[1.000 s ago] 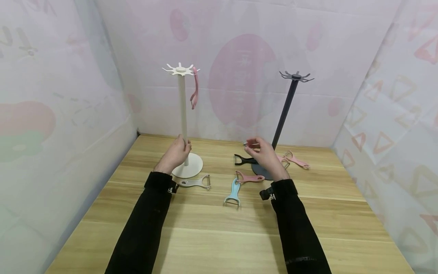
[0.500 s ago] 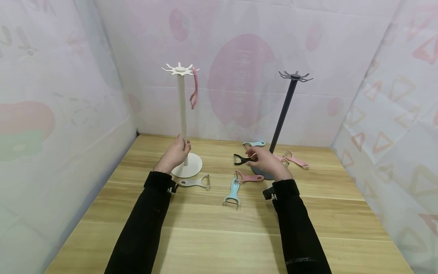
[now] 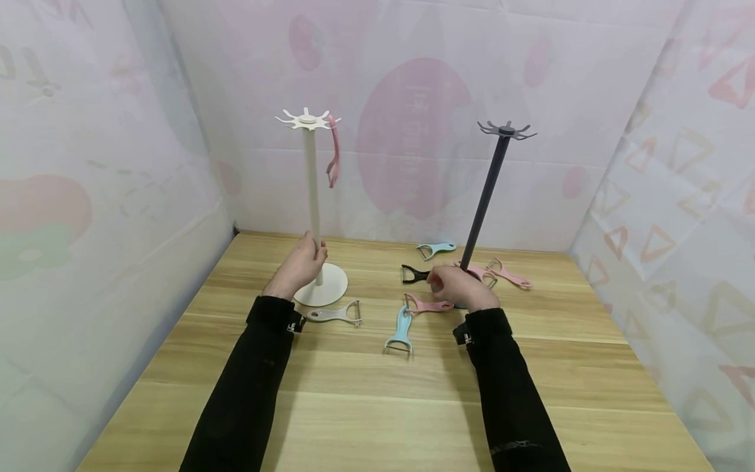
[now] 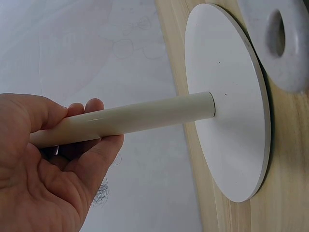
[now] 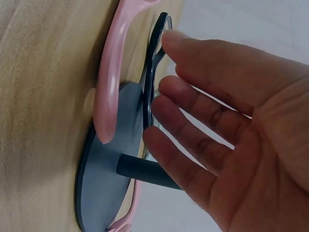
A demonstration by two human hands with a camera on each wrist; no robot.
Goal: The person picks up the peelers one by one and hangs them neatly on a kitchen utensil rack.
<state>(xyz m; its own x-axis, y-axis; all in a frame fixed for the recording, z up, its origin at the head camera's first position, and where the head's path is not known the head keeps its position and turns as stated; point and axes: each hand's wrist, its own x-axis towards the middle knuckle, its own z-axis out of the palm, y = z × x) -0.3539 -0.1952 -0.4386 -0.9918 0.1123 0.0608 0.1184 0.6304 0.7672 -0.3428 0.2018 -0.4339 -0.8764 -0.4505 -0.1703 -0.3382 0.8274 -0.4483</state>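
Note:
My left hand (image 3: 297, 265) grips the lower pole of a white hanging stand (image 3: 312, 190), thumb and fingers around it. In the left wrist view the round white base (image 4: 227, 140) stands on the table. A pink peeler (image 3: 334, 154) hangs from one of the stand's hooks. My right hand (image 3: 463, 287) is at a black peeler (image 3: 415, 275) lying by the dark stand (image 3: 488, 190). The right wrist view shows the fingertips against the black peeler (image 5: 150, 82), fingers extended rather than wrapped around it. The hand hides part of its handle in the head view.
A grey peeler (image 3: 333, 315) lies before the white base. Nearer the middle, a light blue peeler (image 3: 401, 331) touches a pink peeler (image 3: 433, 307). Another light blue peeler (image 3: 441, 248) lies behind, and pink peelers (image 3: 512, 276) lie right of the dark stand.
My right hand has moved away from the rear light blue peeler, now lying on the table, and lowered toward the black peeler. The left hand keeps its grip on the pole.

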